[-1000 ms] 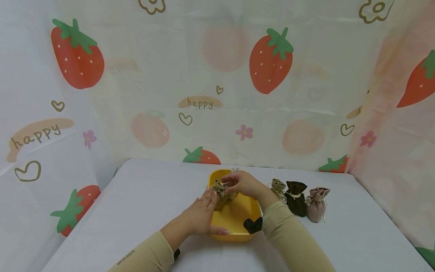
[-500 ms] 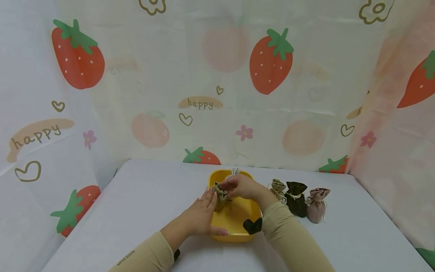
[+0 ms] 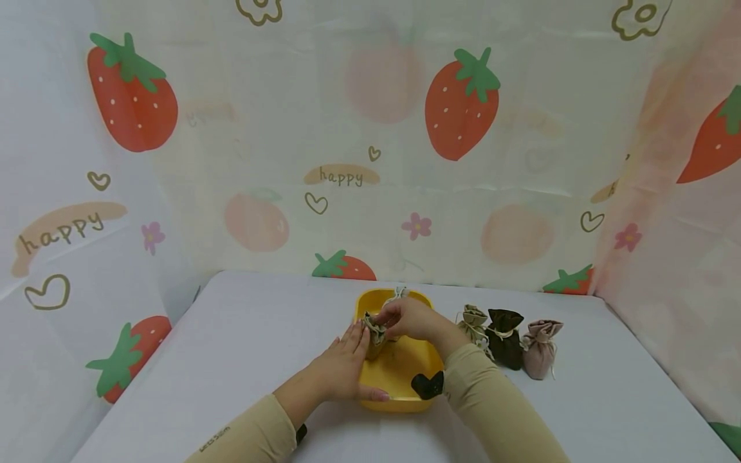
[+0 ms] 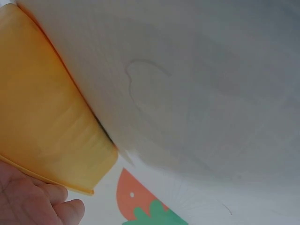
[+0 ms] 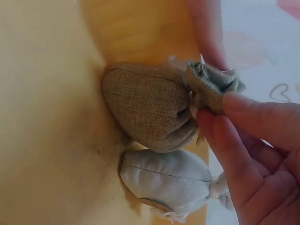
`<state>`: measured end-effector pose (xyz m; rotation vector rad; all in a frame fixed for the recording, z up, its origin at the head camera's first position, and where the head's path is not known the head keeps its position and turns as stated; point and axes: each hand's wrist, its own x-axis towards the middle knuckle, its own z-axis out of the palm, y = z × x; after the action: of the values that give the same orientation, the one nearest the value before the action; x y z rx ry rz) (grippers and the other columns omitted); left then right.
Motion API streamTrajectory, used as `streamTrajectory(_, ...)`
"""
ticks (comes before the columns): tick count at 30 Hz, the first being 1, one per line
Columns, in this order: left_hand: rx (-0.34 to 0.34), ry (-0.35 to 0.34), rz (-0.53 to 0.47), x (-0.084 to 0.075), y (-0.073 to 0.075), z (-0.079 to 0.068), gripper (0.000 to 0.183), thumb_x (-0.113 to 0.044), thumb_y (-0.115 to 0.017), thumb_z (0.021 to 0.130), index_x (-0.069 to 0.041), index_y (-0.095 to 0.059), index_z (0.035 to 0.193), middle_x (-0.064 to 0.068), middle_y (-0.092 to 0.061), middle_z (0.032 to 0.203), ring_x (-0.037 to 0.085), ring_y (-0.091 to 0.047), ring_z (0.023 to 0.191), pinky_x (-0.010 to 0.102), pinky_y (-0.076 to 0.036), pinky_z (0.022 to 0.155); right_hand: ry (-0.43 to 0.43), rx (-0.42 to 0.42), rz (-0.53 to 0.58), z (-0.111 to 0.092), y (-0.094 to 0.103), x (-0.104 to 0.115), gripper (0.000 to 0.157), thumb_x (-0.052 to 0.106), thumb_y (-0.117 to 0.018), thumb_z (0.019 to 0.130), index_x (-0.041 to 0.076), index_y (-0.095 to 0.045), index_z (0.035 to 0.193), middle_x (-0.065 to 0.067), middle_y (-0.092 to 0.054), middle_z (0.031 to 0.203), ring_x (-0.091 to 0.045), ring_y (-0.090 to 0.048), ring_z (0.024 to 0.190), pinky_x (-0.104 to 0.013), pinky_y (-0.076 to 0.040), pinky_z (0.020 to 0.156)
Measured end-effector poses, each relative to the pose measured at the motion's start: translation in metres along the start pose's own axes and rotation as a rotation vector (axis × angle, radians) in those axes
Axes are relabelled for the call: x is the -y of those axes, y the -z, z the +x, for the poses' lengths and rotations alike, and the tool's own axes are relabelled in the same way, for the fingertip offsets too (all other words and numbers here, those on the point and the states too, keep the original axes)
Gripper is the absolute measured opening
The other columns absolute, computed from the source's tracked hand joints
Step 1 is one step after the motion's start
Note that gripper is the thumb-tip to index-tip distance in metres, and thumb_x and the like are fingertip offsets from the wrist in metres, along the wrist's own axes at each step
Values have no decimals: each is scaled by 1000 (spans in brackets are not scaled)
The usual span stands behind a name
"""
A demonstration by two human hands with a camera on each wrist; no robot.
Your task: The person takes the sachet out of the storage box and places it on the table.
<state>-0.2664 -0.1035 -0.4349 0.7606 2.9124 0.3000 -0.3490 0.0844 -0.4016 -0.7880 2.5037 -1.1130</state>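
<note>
At the left, the left hand (image 3: pixel 338 366) lies along a yellow, round-cornered tray, apparently plastic (image 3: pixel 399 406). Its fingers are straight, not clenched, set at the left rim with their tips against a brown woven-cloth drawstring pouch (image 5: pixel 145 108); the thumb rests at the near rim. The pouch stands upright inside the tray, toward its left side. The step in hand is judged to be placing this pouch or adjusting its gathered neck; which of the two cannot be determined. The next move would call for a steady pouch body, then a clean release of the neck without tipping it.

At the tray's far end, just beyond the brown pouch, stands a pale grey cloth pouch with a tied neck (image 5: pixel 164 180), untouched. From the right, the right hand (image 3: pixel 415 318) reaches over the tray. Its thumb and forefinger pinch the brown pouch's neck, the body directly below the fingers.

Farther right, three cloth drawstring pouches stand in a row on the white surface (image 3: pixel 260 321): a beige pouch (image 3: pixel 475 318), a dark brown pouch (image 3: pixel 505 344) and a dusty pink pouch (image 3: pixel 539 357).
</note>
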Motion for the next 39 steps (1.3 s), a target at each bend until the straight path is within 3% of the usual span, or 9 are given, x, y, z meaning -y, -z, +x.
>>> streamTrajectory(4, -2, -4, -5, -1, 1, -1, 119, -81, -46, 67, 0, -7, 146, 19, 0, 151, 30, -3, 139, 50, -20, 106, -5, -36, -40, 1, 1, -1, 3, 9, -68, 82, 9, -70, 84, 2, -64, 80, -14, -60, 73, -31, -52, 68)
streamTrajectory(11, -7, -8, 3, 0, 0, -1, 120, -82, -45, 67, 0, -7, 146, 19, 0, 151, 30, -3, 139, 50, -20, 107, -10, -120, -30, 2, 1, -2, 7, 13, -66, 85, 12, -71, 80, 1, -66, 78, -11, -57, 68, -27, -50, 63)
streamTrajectory(18, -9, -8, -1, -1, 1, -1, 120, -82, -45, 66, 0, -8, 146, 20, -1, 151, 30, -4, 139, 50, -21, 107, -16, -136, -5, 2, 1, -1, 5, 8, -66, 83, 10, -70, 84, 2, -67, 80, -11, -57, 71, -26, -49, 64)
streamTrajectory(26, 1, -3, 8, -1, 2, -1, 121, -84, -43, 65, 0, -7, 146, 19, -1, 151, 29, -3, 139, 49, -20, 107, -46, -179, -38, 3, 1, 1, 6, 15, -68, 83, 14, -74, 82, 4, -67, 82, -10, -58, 74, -26, -50, 67)
streamTrajectory(39, 3, 2, 12, -3, 4, -2, 124, -86, -40, 63, 1, -9, 145, 20, 0, 151, 30, -4, 139, 49, -20, 107, -101, -256, 131, 1, 5, 7, 9, 8, -63, 86, 7, -71, 86, -3, -66, 86, -16, -66, 79, -32, -53, 74)
